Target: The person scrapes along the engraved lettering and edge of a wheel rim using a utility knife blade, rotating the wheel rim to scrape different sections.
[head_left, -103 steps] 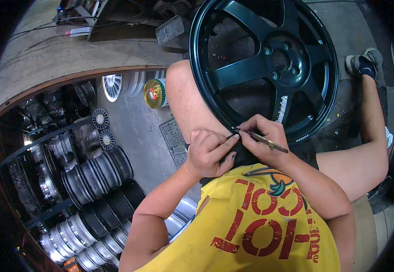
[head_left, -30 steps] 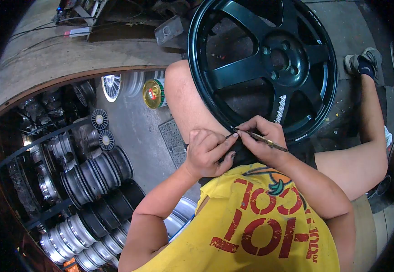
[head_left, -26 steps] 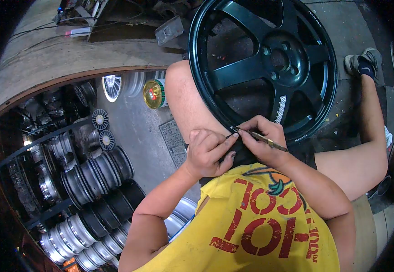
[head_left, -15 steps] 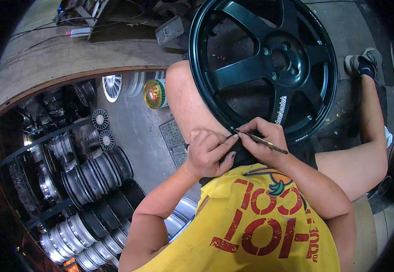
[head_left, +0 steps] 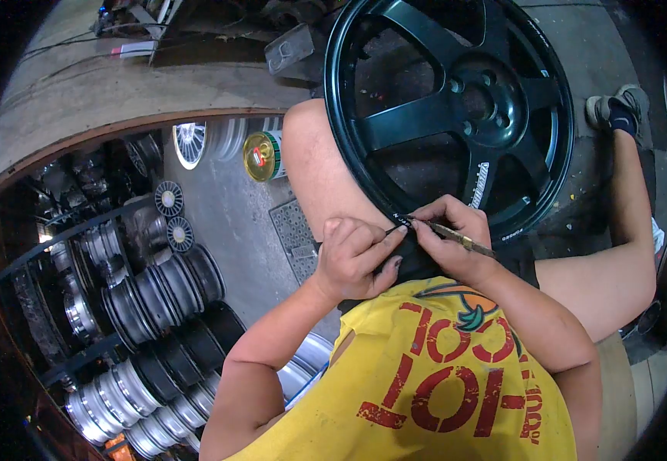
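Observation:
A large dark green wheel [head_left: 441, 131] leans across my lap, its spokes facing me, with white lettering on a lower spoke and on the rim lip. My right hand [head_left: 456, 238] pinches a slim paintbrush [head_left: 468, 243], its tip at the small white letters on the near edge of the rim. My left hand [head_left: 356, 257] is beside it, fingers curled together with the thumb a little apart. Its index fingertip meets the rim edge just by the brush tip. Whatever lies between the left fingers is hidden.
At left, racks hold several silver and black wheels [head_left: 164, 300]. A gold-lidded can [head_left: 260, 156] lies on the floor near my bare knee [head_left: 306, 127]. Beside it is a metal drain grate [head_left: 293, 234]. A wooden bench edge [head_left: 141, 127] curves above the racks.
The wheel has shifted slightly right, showing more white lettering near the brush tip. My right hand has moved a little right and the brush has rolled or tilted; my left hand stays put.

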The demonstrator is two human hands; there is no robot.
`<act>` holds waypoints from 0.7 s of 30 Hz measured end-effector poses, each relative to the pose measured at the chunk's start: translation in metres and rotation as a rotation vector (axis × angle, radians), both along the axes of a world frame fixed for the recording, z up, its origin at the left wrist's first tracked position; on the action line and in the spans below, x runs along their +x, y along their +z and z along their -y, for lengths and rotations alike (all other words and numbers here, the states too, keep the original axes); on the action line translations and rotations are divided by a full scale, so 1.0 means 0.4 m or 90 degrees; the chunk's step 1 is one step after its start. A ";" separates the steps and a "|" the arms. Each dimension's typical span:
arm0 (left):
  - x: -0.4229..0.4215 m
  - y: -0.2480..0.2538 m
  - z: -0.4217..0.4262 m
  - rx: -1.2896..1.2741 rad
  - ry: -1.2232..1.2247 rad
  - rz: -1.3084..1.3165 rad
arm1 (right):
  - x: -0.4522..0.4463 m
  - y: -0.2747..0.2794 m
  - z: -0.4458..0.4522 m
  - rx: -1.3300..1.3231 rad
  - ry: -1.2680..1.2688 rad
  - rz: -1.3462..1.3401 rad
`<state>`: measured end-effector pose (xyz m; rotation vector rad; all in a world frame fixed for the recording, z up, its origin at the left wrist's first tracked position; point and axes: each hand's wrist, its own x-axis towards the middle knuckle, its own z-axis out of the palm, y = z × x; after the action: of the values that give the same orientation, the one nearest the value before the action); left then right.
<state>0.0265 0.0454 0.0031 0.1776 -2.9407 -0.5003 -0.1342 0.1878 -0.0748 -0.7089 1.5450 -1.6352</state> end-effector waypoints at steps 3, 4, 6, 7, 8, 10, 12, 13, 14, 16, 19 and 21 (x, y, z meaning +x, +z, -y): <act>-0.001 0.000 0.000 0.004 -0.001 0.000 | 0.000 0.000 0.001 0.000 0.003 0.001; 0.000 0.000 0.000 0.004 0.001 0.001 | 0.001 0.000 0.002 0.001 0.005 -0.001; 0.000 0.000 -0.001 0.003 0.004 0.003 | 0.001 -0.002 0.004 -0.004 0.003 -0.008; 0.000 -0.001 -0.002 0.006 0.006 0.000 | 0.001 -0.003 0.005 -0.009 0.001 -0.014; 0.000 -0.002 -0.003 0.009 0.009 -0.004 | 0.000 -0.003 0.005 -0.008 0.001 -0.014; -0.001 0.000 -0.003 0.007 0.009 -0.004 | 0.000 -0.003 0.004 -0.013 0.005 -0.020; -0.001 0.000 -0.003 0.005 0.008 -0.005 | 0.000 -0.005 0.006 -0.018 0.001 -0.029; -0.001 -0.001 -0.003 0.004 0.008 -0.004 | 0.001 -0.005 0.007 -0.022 -0.003 -0.038; 0.000 -0.001 -0.003 0.004 0.007 -0.003 | 0.000 -0.005 0.008 -0.023 -0.003 -0.037; -0.002 -0.001 -0.004 0.007 0.007 -0.005 | -0.001 -0.002 0.007 -0.008 0.014 -0.022; -0.006 -0.003 -0.003 0.008 0.003 -0.007 | -0.003 -0.002 0.005 -0.017 0.036 -0.010; -0.005 -0.002 -0.003 0.004 0.000 -0.005 | 0.001 -0.009 0.005 -0.021 0.028 -0.010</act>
<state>0.0244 0.0465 0.0022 0.1762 -2.9313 -0.5089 -0.1339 0.1858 -0.0783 -0.7694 1.5057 -1.6296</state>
